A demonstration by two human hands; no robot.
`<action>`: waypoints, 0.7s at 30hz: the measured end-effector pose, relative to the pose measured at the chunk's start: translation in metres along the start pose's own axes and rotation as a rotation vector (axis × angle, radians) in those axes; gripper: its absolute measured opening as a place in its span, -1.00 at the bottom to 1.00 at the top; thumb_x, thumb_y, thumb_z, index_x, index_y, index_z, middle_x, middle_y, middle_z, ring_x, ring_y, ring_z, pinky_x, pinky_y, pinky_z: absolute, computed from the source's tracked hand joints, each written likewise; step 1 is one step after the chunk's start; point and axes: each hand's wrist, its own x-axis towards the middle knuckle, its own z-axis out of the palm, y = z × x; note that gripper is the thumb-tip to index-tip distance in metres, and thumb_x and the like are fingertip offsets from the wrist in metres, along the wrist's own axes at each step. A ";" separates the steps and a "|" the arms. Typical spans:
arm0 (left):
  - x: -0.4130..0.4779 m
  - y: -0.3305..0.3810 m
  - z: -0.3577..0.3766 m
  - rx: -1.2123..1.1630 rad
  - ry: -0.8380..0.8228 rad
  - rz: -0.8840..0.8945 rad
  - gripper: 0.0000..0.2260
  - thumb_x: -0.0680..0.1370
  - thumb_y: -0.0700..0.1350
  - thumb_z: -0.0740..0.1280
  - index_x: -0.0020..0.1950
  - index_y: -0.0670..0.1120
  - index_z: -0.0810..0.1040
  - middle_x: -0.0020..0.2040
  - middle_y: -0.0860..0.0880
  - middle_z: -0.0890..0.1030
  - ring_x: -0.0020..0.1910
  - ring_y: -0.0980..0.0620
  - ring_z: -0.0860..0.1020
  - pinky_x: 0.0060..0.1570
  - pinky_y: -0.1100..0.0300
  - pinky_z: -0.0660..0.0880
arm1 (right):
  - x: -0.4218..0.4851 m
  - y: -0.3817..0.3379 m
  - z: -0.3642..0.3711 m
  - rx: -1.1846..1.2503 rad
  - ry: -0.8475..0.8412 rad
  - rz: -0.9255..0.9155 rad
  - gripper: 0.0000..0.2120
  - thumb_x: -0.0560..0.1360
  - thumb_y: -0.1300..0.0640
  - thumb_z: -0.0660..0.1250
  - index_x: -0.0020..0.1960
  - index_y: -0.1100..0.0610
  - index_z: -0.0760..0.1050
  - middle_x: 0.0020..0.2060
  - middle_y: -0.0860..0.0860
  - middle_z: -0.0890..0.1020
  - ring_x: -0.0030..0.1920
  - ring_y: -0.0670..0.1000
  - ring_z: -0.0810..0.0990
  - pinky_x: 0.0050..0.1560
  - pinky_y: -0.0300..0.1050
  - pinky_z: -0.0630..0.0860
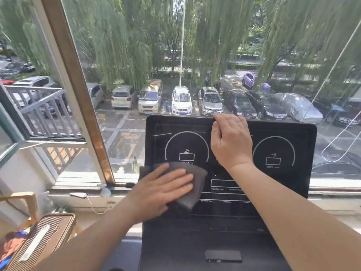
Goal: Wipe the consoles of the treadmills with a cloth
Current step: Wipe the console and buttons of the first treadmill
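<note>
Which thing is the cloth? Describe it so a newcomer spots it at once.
Find the big black console before the window. At its lower left, under the left dial, the left hand presses flat on the cloth. It is the only soft, crumpled grey thing on that glossy panel.

Black console (pixel 304 173), marked with white arcs, boxes and lines. Plain dark grey cloth (pixel 197 184). Black phone (pixel 223 256) at 6 o'clock. Ribbed case (pixel 45 237) at 8 o'clock, striped brown and tan, white strip on lid. Window frame (pixel 78 94) finished brown over white. Green willows (pixel 127 36) at 12 o'clock. White car (pixel 181 100) parked beneath; purple car (pixel 248 80) at 1 o'clock.
</note>
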 end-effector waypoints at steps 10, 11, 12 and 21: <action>0.031 0.035 -0.004 -0.209 0.181 -0.608 -0.26 0.48 0.09 0.38 0.64 0.00 0.27 0.68 0.01 0.09 0.68 -0.06 -0.08 0.61 -0.19 -0.15 | -0.001 -0.003 0.009 -0.080 0.076 -0.006 -0.64 0.64 0.09 0.18 0.25 0.20 0.65 0.14 0.11 0.72 0.22 0.16 0.64 0.50 0.22 0.33; 0.018 0.049 0.003 -0.170 0.118 -0.476 -0.23 0.45 0.10 0.41 0.64 0.00 0.28 0.68 0.01 0.11 0.68 -0.06 -0.06 0.61 -0.19 -0.11 | -0.001 -0.002 0.009 -0.087 0.083 -0.020 -0.65 0.64 0.09 0.18 0.24 0.21 0.65 0.13 0.12 0.72 0.21 0.18 0.64 0.48 0.24 0.35; 0.006 0.056 0.007 -0.129 0.050 -0.321 -0.21 0.43 0.11 0.41 0.64 0.00 0.27 0.68 0.02 0.12 0.68 -0.05 -0.02 0.60 -0.18 -0.09 | -0.001 0.000 0.009 -0.094 0.090 -0.033 -0.66 0.64 0.10 0.19 0.23 0.21 0.65 0.12 0.13 0.72 0.21 0.18 0.65 0.47 0.25 0.37; 0.057 -0.042 -0.042 -0.064 0.145 -0.549 -0.29 0.52 0.02 0.29 0.67 0.08 0.18 0.68 0.07 0.09 0.67 0.03 -0.03 0.61 -0.21 -0.10 | -0.001 0.000 0.009 -0.104 0.086 -0.044 -0.63 0.64 0.07 0.17 0.26 0.21 0.64 0.15 0.10 0.72 0.22 0.17 0.64 0.52 0.21 0.31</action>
